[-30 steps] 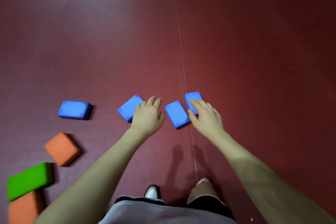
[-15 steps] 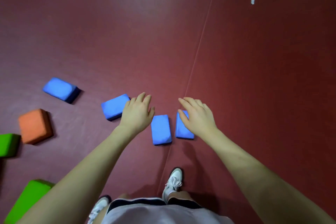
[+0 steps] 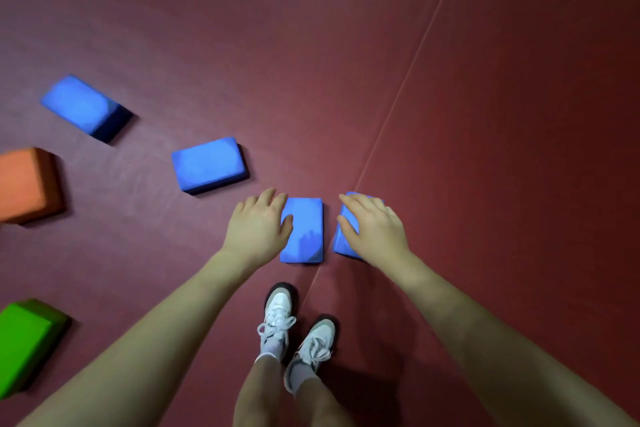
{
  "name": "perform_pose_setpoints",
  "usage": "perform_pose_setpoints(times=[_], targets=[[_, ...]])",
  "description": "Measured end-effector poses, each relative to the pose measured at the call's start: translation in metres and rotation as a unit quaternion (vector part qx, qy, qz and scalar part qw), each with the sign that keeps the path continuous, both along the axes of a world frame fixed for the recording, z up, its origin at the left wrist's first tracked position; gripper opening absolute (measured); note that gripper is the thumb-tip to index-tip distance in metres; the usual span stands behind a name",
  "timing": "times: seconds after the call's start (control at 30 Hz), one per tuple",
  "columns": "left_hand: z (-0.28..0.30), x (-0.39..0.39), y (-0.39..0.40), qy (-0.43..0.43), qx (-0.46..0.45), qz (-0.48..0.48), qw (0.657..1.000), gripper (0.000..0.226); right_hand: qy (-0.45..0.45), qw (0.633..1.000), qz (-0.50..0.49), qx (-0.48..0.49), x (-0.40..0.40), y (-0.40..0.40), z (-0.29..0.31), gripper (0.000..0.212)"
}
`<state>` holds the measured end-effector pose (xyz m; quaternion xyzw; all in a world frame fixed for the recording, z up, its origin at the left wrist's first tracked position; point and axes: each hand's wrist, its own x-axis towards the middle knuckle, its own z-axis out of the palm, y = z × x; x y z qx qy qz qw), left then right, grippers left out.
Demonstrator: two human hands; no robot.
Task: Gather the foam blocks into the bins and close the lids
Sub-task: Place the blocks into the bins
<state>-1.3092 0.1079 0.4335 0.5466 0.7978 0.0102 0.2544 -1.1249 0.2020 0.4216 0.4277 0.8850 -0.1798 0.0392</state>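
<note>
Two blue foam blocks lie flat on the dark red floor just ahead of the person's white sneakers (image 3: 277, 319), and each hand is coming onto one of them: the left hand (image 3: 258, 227) sits over the left edge of the middle blue block (image 3: 304, 230), thumb resting on its top face and fingers (image 3: 266, 196) reaching past its far corner, loosely together rather than curled under; the right hand (image 3: 372, 229) covers most of the right blue block (image 3: 343, 243), fingers a little spread over the top and thumb laid on its near-left face. Neither block looks lifted yet, and I cannot tell whether any fingertip has got beneath an edge. To do this step well, I judge each hand should clamp across the short width, thumb on one long side and fingers on the other, squeezing lightly since foam gives. The blocks are plain matte bricks with softly rounded edges, light-looking and easy to stack. Further left lie a third blue block (image 3: 209, 165) and a fourth blue block (image 3: 85, 107), well apart, then an orange block (image 3: 27, 184) and a green block (image 3: 24, 340) at the frame's edge. No bin is in view, so gathering seems barely begun.
</note>
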Motion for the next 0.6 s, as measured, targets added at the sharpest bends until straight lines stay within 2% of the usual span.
perform_pose_setpoints(times=[0.2,0.33,0.4,0.5,0.6], targets=[[-0.16,-0.006,0.011,-0.006,-0.062,-0.026,0.998,0.047,-0.024,0.997,-0.018,-0.075,-0.01,0.006,-0.16,0.05],[-0.267,-0.005,0.004,-0.03,-0.117,-0.071,0.99,0.041,-0.062,0.995,0.011,-0.082,-0.004,0.0,-0.271,0.05],[-0.314,0.0,0.001,-0.029,-0.113,-0.06,0.991,0.047,-0.072,0.993,0.014,-0.088,-0.001,-0.001,-0.321,0.049],[-0.379,0.005,0.0,0.01,-0.109,-0.073,0.991,0.057,-0.093,0.992,0.017,-0.089,0.001,0.001,-0.387,0.052],[-0.43,0.015,0.004,0.01,-0.105,-0.105,0.989,0.061,-0.107,0.991,0.009,-0.085,0.007,-0.003,-0.44,0.056]])
